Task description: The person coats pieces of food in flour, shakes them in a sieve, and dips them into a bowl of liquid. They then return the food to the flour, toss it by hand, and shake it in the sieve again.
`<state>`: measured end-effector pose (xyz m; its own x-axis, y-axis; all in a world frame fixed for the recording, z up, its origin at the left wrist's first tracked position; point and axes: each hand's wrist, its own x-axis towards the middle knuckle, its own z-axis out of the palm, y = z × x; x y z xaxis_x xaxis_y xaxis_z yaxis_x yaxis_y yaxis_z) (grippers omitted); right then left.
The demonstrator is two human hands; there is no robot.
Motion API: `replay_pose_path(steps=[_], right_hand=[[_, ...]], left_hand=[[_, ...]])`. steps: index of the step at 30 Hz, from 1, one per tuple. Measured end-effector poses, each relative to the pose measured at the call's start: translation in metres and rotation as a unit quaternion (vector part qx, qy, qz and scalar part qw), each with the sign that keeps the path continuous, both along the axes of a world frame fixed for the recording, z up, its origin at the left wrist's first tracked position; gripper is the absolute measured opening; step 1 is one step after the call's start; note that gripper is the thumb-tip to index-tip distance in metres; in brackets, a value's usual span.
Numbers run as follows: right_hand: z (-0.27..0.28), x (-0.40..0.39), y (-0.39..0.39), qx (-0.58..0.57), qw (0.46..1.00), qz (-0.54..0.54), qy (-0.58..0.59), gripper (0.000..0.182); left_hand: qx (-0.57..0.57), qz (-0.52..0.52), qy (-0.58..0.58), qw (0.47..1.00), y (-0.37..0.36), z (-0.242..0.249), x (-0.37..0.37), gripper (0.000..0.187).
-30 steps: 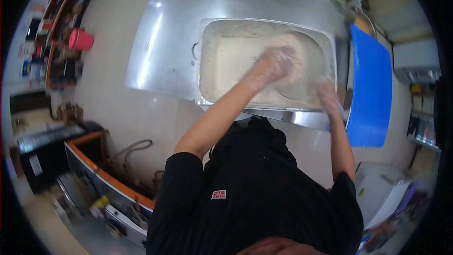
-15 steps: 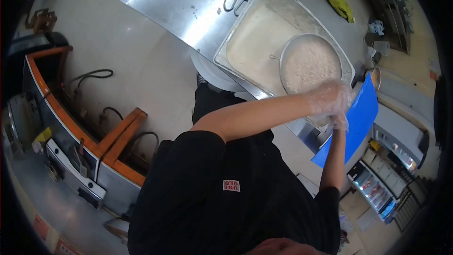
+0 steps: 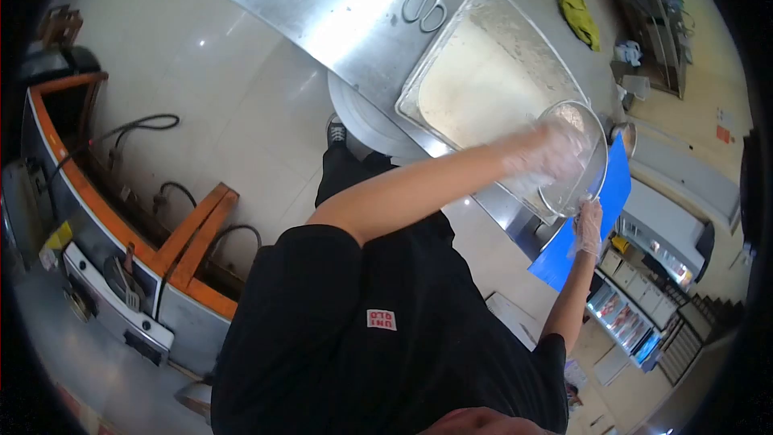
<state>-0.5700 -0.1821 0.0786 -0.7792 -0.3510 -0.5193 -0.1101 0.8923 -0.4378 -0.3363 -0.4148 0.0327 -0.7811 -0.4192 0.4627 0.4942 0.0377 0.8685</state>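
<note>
We had tipped the bowl (image 3: 576, 157) up over the tray (image 3: 483, 80), right hand (image 3: 586, 225) gripping its rim, left hand (image 3: 547, 153) scraping inside.

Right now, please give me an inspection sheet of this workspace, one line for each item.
Surface: steel table, shiny; I see no spills.
Job's things: round metal bowl, tilted on edge at the corner of the rectangular steel tray; pale coating inside the tray.
Clutter: scissors beside the tray; yellow-green cloth at the far end.
Hands: both in clear gloves; left hand inside the bowl, right hand at its lower rim.
Cables: dark hoses on the floor by the orange-framed equipment.
Surroundings: blue board beside the table; pale floor.
</note>
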Motion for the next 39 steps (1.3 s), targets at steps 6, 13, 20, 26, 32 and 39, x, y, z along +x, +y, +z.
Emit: replay_pose_path(steps=[6, 13, 20, 26, 32, 39], right_hand=[[-0.07, 0.092, -0.021, -0.262, 0.94, -0.22, 0.013, 0.017], [-0.123, 0.125, -0.105, -0.535, 0.668, -0.468, -0.22, 0.014], [-0.124, 0.136, -0.103, -0.488, 0.727, -0.411, -0.253, 0.019], [-0.058, 0.191, -0.115, -0.545, 0.737, -0.387, 0.094, 0.053], [-0.054, 0.191, -0.193, -0.533, 0.8, -0.254, 0.111, 0.05], [-0.044, 0.252, -0.25, -0.523, 0.837, -0.162, 0.01, 0.044]], left_hand=[[0.204, -0.033, -0.087, 0.975, -0.065, 0.014, 0.057, 0.037], [0.423, -0.071, -0.065, 0.901, -0.092, -0.006, 0.075, 0.056], [0.348, -0.078, -0.188, 0.915, -0.075, -0.028, 0.091, 0.053], [0.075, -0.131, -0.247, 0.957, -0.036, 0.004, 0.092, 0.051], [-0.226, 0.024, -0.223, 0.948, -0.041, 0.015, 0.073, 0.019], [-0.21, 0.208, -0.209, 0.932, -0.102, -0.022, 0.043, 0.004]])
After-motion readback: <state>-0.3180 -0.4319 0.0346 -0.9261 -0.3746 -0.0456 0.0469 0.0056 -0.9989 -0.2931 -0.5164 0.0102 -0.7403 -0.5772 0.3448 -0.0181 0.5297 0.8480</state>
